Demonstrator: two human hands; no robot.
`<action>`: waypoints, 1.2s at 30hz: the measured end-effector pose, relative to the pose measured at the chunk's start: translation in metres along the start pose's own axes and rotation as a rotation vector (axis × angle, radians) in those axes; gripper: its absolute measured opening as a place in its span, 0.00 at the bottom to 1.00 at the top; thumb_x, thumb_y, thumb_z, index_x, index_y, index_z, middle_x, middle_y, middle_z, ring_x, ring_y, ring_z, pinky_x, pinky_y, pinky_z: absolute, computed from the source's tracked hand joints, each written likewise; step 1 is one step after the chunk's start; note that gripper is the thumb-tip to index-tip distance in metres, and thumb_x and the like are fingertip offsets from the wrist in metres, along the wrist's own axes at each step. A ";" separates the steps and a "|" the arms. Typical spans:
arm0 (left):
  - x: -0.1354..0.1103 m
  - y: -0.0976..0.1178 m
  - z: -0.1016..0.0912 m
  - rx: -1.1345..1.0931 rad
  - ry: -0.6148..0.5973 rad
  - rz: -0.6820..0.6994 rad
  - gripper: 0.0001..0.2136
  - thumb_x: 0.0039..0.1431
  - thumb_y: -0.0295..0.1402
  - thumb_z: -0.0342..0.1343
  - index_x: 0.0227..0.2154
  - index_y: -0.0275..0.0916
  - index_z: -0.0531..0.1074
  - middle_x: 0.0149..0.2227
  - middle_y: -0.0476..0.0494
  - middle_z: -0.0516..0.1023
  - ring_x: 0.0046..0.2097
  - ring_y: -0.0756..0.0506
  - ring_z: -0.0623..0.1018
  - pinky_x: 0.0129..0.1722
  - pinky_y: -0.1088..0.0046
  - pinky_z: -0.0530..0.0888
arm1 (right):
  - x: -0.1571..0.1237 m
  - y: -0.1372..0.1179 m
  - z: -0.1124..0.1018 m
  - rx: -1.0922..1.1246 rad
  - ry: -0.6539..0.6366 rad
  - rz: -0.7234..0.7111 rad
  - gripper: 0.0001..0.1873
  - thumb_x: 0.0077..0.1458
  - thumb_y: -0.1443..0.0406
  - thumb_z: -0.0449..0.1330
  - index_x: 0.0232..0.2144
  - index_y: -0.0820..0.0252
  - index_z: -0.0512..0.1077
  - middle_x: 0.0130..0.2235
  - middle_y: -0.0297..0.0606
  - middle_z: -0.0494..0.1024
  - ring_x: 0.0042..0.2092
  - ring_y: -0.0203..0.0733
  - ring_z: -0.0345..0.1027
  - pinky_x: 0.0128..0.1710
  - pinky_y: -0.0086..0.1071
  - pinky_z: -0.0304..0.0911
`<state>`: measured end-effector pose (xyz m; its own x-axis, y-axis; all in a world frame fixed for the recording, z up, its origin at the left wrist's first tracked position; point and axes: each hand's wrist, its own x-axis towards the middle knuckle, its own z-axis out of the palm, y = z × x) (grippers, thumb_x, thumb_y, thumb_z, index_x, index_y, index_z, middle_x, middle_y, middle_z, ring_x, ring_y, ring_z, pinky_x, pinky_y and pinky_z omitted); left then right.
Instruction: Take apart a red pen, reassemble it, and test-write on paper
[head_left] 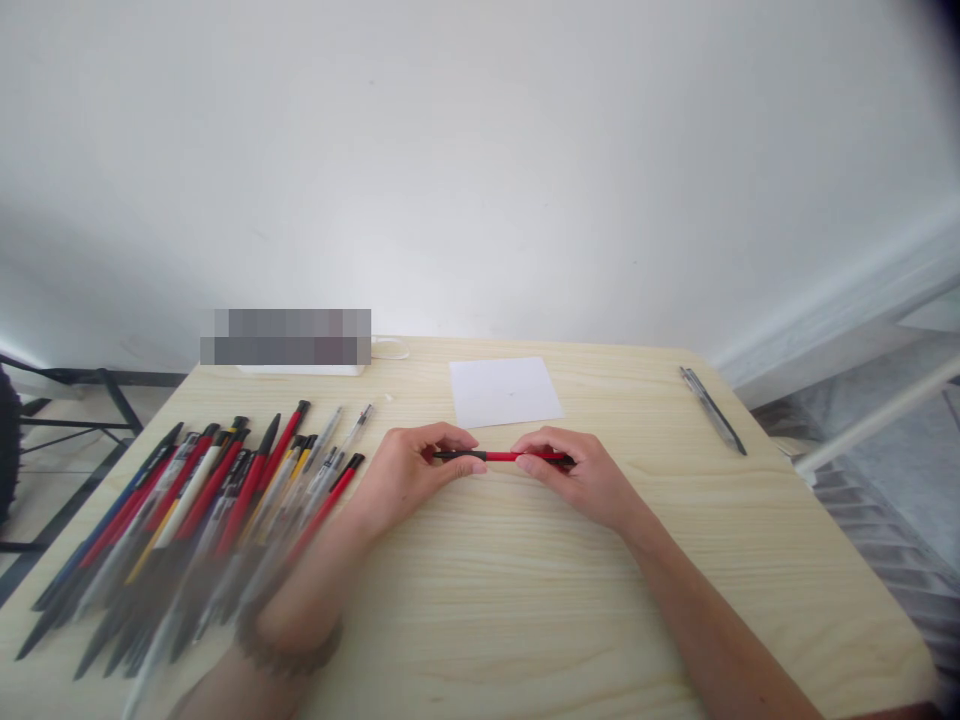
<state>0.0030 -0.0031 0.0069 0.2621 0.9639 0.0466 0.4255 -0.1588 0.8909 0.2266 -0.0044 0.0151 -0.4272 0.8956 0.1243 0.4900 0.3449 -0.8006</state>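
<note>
A red pen [501, 456] with a black front section lies level between my two hands, just above or on the table. My left hand [420, 462] pinches its black end between thumb and fingers. On the red barrel, toward the other end, my right hand [566, 464] has its thumb and fingers closed. A black tip shows past the right fingers. Just beyond the pen rests a small sheet of white paper [505, 391] with a faint mark on it.
Several loose pens [202, 500] in red, black, white, yellow and clear spread over the left of the wooden table [525, 620], partly behind my left forearm. One clear and black pen [712, 412] lies at the right edge. A blurred-out block stands at the back left, before the white wall [480, 180].
</note>
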 end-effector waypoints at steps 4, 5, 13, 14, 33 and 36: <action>0.000 -0.002 -0.002 0.012 -0.039 -0.030 0.15 0.49 0.45 0.57 0.34 0.40 0.77 0.29 0.47 0.80 0.27 0.49 0.74 0.25 0.74 0.69 | 0.000 0.002 -0.002 -0.034 0.039 -0.070 0.08 0.54 0.62 0.56 0.34 0.57 0.72 0.34 0.37 0.76 0.32 0.36 0.67 0.31 0.29 0.63; 0.000 -0.002 -0.002 0.005 -0.040 -0.036 0.15 0.49 0.45 0.58 0.34 0.40 0.77 0.30 0.46 0.80 0.27 0.49 0.74 0.26 0.74 0.70 | -0.001 0.002 -0.003 -0.039 0.044 -0.079 0.08 0.54 0.62 0.56 0.34 0.57 0.72 0.33 0.37 0.76 0.32 0.36 0.67 0.31 0.28 0.63; 0.001 0.004 -0.006 -0.274 -0.055 -0.145 0.18 0.49 0.41 0.59 0.41 0.37 0.71 0.34 0.43 0.80 0.33 0.47 0.77 0.32 0.72 0.73 | -0.002 0.006 -0.008 -0.069 0.118 -0.100 0.08 0.54 0.63 0.56 0.37 0.56 0.72 0.34 0.36 0.76 0.31 0.35 0.66 0.30 0.29 0.61; 0.002 0.004 -0.006 -0.299 -0.038 -0.137 0.17 0.51 0.41 0.57 0.41 0.36 0.71 0.34 0.43 0.80 0.34 0.47 0.77 0.32 0.72 0.73 | -0.002 0.007 -0.009 -0.069 0.128 -0.108 0.09 0.54 0.63 0.56 0.38 0.56 0.72 0.34 0.36 0.76 0.31 0.35 0.66 0.31 0.30 0.61; 0.002 0.006 0.000 -0.515 0.170 -0.173 0.13 0.49 0.38 0.60 0.34 0.34 0.74 0.27 0.45 0.79 0.31 0.49 0.76 0.37 0.72 0.73 | -0.003 0.001 -0.003 -0.030 0.061 -0.034 0.12 0.57 0.62 0.53 0.40 0.58 0.72 0.32 0.35 0.76 0.30 0.34 0.65 0.29 0.27 0.59; 0.003 0.008 0.003 -0.538 0.220 -0.183 0.13 0.51 0.39 0.58 0.33 0.34 0.74 0.27 0.45 0.79 0.30 0.50 0.75 0.36 0.73 0.72 | -0.004 -0.002 0.001 -0.110 0.008 -0.095 0.14 0.58 0.64 0.51 0.45 0.56 0.69 0.37 0.35 0.76 0.33 0.34 0.67 0.33 0.27 0.59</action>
<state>0.0099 -0.0017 0.0129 0.0170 0.9960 -0.0878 -0.0658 0.0887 0.9939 0.2266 -0.0090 0.0152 -0.4692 0.8598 0.2014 0.5287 0.4562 -0.7158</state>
